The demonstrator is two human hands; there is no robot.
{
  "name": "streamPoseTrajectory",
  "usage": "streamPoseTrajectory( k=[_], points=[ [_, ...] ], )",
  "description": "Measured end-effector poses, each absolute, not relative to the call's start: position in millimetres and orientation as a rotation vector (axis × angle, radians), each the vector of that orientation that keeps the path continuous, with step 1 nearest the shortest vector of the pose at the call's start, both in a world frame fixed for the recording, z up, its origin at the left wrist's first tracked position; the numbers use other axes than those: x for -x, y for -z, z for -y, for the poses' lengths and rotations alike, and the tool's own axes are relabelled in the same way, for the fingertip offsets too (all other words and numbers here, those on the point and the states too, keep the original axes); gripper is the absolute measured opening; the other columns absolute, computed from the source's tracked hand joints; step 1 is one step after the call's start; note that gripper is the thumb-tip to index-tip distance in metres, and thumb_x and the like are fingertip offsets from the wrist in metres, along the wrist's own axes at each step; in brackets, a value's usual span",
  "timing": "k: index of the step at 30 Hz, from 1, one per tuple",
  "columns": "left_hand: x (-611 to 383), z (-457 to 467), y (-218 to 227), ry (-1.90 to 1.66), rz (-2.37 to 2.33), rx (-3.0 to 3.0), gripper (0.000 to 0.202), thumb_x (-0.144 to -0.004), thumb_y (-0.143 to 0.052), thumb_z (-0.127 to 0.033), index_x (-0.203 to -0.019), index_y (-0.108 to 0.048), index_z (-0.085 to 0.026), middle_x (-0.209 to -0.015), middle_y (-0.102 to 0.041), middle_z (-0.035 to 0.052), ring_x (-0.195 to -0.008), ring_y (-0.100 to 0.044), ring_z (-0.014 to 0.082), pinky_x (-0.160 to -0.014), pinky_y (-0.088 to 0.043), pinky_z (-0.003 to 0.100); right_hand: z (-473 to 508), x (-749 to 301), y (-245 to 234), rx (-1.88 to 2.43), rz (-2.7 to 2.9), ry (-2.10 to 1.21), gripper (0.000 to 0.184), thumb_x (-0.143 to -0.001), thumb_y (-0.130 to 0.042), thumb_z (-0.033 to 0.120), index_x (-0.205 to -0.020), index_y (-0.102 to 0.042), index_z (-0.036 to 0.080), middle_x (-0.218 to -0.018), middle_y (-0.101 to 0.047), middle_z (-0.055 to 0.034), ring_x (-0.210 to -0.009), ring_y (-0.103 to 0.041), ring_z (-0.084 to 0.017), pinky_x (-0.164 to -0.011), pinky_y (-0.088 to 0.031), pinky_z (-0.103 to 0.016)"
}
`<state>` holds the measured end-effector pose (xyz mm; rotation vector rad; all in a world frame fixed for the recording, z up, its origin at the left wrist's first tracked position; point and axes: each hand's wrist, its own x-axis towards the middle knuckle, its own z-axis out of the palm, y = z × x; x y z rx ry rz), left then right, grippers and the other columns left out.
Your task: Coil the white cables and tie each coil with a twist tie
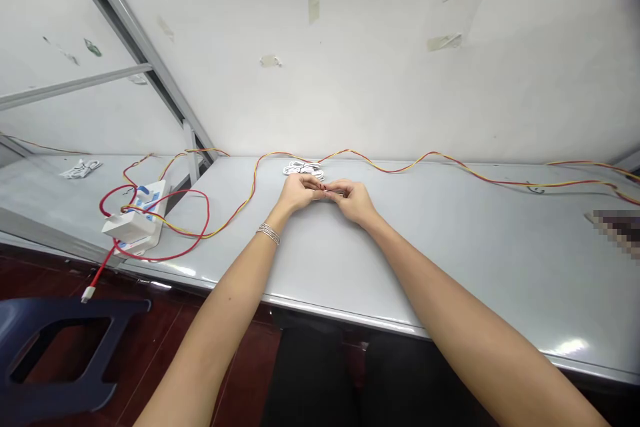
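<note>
My left hand (pixel 301 192) and my right hand (pixel 353 200) meet fingertip to fingertip above the grey tabletop (pixel 320 260). Fingers on both are pinched together. Whatever lies between them is too small and too covered to make out; only a faint light speck shows. Just beyond my left hand lies a coiled white cable (pixel 304 169), tied round its middle with something dark. A twisted red and yellow wire (pixel 385 169) runs along the wall behind the hands and passes close to the coil.
On the left, a white power strip (pixel 150 213) carries a white adapter (pixel 127 227) and a looped red cable (pixel 207 213). Another coiled white cable (pixel 81 169) rests past the metal frame (pixel 145 53). A blue plastic stool (pixel 95 347) stands below the table's front edge.
</note>
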<state>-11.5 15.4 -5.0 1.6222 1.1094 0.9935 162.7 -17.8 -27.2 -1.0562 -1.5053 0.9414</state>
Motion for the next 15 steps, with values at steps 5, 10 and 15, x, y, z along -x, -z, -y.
streamPoseTrajectory(
  k=[5,10,15],
  points=[
    [10.6,-11.4,2.3,-0.901,-1.119,-1.549,0.019,-0.059,-0.084,-0.022,-0.074,-0.076,-0.014,-0.077,-0.073,0.0051,-0.073,-0.064,0.0155,-0.076,-0.052,0.032,14.0,-163.6,35.0,1.007,1.543,-0.888,0.015,-0.080,-0.066,0.018,-0.082,-0.081,0.021,-0.102,-0.076,-0.0086,-0.096,-0.071,-0.024,-0.091,-0.057,-0.041],
    [13.6,-10.4,-2.6,-0.887,-1.162,-1.526,0.014,-0.056,-0.081,-0.022,-0.063,-0.074,-0.013,-0.056,-0.060,-0.0007,-0.056,-0.047,0.0097,-0.058,-0.037,0.027,16.4,-162.1,32.3,1.109,1.610,-0.807,0.028,-0.084,-0.056,0.012,-0.088,-0.082,0.022,-0.103,-0.072,-0.0086,-0.097,-0.068,-0.022,-0.093,-0.054,-0.041],
    [16.6,-13.7,-3.7,-0.901,-1.115,-1.450,0.017,-0.053,-0.082,-0.024,-0.056,-0.069,-0.014,-0.056,-0.060,0.0000,-0.057,-0.048,0.0098,-0.057,-0.034,0.027,20.9,-158.6,25.2,1.125,1.608,-0.725,0.026,-0.088,-0.057,0.020,-0.099,-0.081,0.020,-0.102,-0.070,-0.0103,-0.090,-0.066,-0.022,-0.085,-0.054,-0.039]
  ],
)
